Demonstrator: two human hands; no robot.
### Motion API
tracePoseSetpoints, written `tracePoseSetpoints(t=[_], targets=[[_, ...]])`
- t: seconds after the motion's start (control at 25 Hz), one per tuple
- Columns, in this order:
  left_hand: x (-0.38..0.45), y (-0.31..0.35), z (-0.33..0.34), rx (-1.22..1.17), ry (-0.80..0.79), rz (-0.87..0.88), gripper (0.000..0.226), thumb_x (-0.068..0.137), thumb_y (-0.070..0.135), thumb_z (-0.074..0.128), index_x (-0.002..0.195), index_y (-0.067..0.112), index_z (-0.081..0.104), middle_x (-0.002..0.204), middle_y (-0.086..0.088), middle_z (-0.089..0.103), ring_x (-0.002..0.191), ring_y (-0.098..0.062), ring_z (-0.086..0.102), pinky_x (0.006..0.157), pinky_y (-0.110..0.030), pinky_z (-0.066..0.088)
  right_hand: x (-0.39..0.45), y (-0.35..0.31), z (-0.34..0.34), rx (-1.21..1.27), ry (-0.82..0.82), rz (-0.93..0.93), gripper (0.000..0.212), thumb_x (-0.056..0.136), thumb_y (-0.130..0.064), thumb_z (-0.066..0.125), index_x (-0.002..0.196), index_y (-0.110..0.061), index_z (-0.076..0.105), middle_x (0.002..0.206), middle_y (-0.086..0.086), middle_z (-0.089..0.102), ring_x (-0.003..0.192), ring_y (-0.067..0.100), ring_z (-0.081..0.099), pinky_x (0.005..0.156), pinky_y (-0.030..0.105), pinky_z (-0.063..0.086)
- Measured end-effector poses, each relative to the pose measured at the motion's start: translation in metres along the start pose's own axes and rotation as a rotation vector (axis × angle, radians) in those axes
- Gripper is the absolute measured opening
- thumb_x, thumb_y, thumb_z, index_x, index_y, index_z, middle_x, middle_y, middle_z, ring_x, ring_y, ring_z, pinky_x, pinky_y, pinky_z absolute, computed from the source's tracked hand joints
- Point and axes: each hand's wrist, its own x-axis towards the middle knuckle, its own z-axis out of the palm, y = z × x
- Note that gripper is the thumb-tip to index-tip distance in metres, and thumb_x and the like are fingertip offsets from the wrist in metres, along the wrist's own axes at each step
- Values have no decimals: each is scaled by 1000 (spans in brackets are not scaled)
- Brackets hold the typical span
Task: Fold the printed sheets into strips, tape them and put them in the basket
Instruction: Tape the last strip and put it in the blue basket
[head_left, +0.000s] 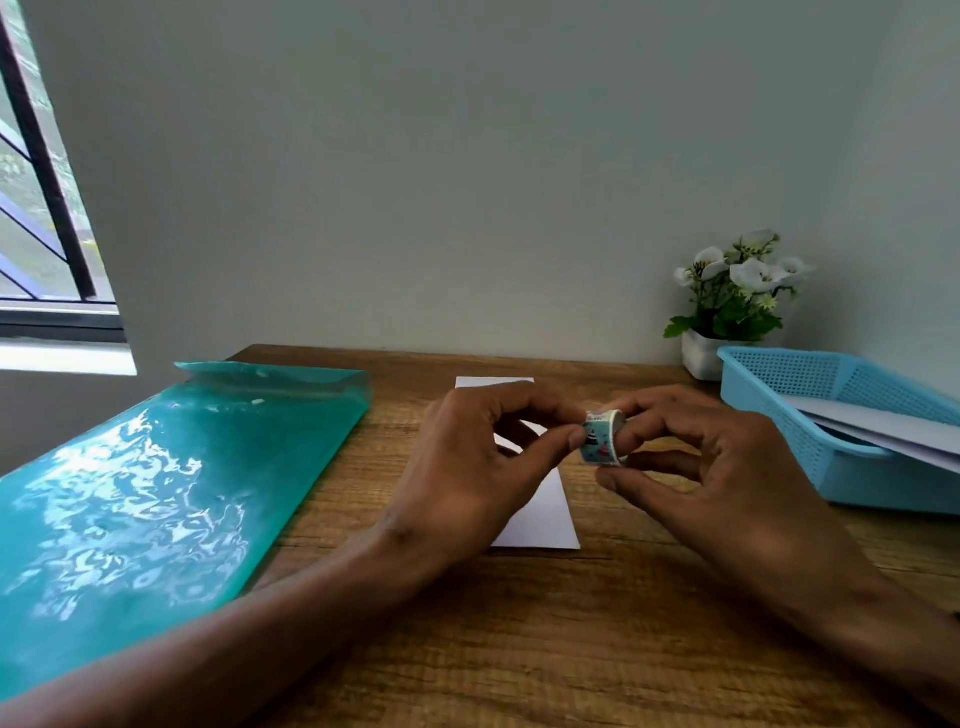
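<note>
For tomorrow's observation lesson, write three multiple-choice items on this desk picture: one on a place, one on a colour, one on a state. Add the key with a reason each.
1. Where is the basket?
A. right side of the desk
B. on the windowsill
C. under the desk

2. What colour is the plastic folder?
A. red
B. teal
C. black

3. What is happening to the tape roll?
A. it lies in the basket
B. it lies on the folder
C. both hands pinch it

Key: 1 A, it sits beside the flower pot. 2 B, its glossy sheet is teal. 3 C, the left hand and right hand hold it above the folded paper strip.
</note>
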Motion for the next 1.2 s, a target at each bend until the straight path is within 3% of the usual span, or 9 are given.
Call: tracePoseSetpoints(t=[0.2, 0.4, 0.64, 0.88, 1.04, 1.2], targets=[[-1, -1, 1, 49, 24, -32, 15, 92, 33, 76, 106, 32, 81, 92, 22, 77, 76, 2, 73, 66, -11, 56, 1, 0, -1, -67, -9, -35, 26, 72, -18, 88, 89, -32, 74, 113, -24, 65, 105, -7, 66, 82, 9, 55], [1, -6, 3, 105, -4, -48, 15, 94, 37, 72, 106, 32, 79, 93, 21, 75, 70, 2, 72, 67, -17, 60, -1, -1, -1, -67, -4, -29, 22, 75, -23, 86, 91, -32, 75, 117, -22, 66, 108, -8, 64, 86, 10, 55], [-2, -6, 3, 115, -48, -43, 8, 103, 35, 61, 105, 28, 65, 96, 15, 68, 67, -7, 73, 63, -24, 60, -3, -5, 0, -45, -11, -19, 22, 77, -28, 84, 96, -35, 75, 117, -24, 65, 105, -9, 65, 80, 7, 54], [-2, -5, 2, 115, -123, -19, 13, 107, 36, 49, 107, 25, 56, 96, 12, 63, 68, -12, 72, 67, -35, 63, -3, -7, 0, -27, -16, 16, 17, 76, -39, 82, 92, -39, 74, 107, -34, 64, 101, -12, 65, 76, 7, 55], [-2, -3, 2, 130, -130, 11, 15, 107, 39, 47, 105, 26, 54, 95, 13, 62, 66, -12, 71, 62, -33, 60, -2, -8, 0, -47, -17, 21, 15, 79, -39, 83, 90, -39, 74, 104, -32, 66, 98, -10, 65, 74, 7, 54], [-3, -2, 0, 125, -160, 25, 17, 107, 41, 45, 109, 25, 52, 100, 13, 61, 69, -12, 72, 65, -36, 61, -3, -4, -2, -91, -17, 54, 18, 77, -51, 78, 91, -41, 73, 102, -27, 69, 97, -9, 65, 72, 14, 58]])
